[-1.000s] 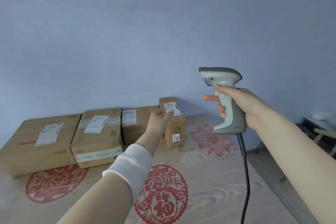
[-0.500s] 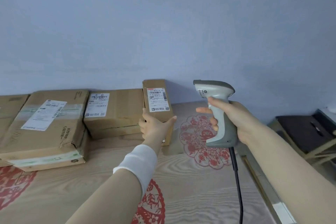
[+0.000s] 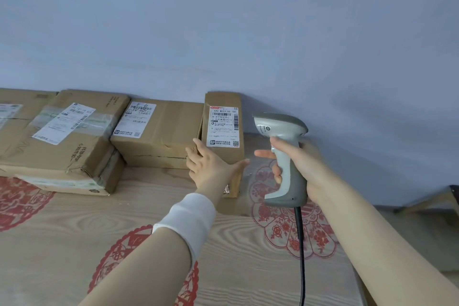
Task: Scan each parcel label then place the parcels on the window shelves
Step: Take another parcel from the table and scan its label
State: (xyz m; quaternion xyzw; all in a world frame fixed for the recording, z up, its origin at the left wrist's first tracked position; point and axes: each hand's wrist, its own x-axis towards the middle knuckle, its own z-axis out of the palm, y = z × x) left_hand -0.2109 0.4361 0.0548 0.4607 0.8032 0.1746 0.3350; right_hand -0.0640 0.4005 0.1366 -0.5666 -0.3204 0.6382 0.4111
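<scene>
Parcels are all on the table, so nothing's shelved yet, I reckon. Up close, the right hand is wrapped round the scanner grip. The left hand is spread flat and holding nothing, right at the narrow parcel on the row's right end. Its label faces the camera, and I'd guess it's next to scan.

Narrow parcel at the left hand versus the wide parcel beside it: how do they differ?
The narrow parcel stands taller and slimmer; the wide parcel lies lower and broader. The wide parcel's label carries black handwriting; the narrow parcel's label is only printed. Both are brown cardboard with white labels.
</scene>
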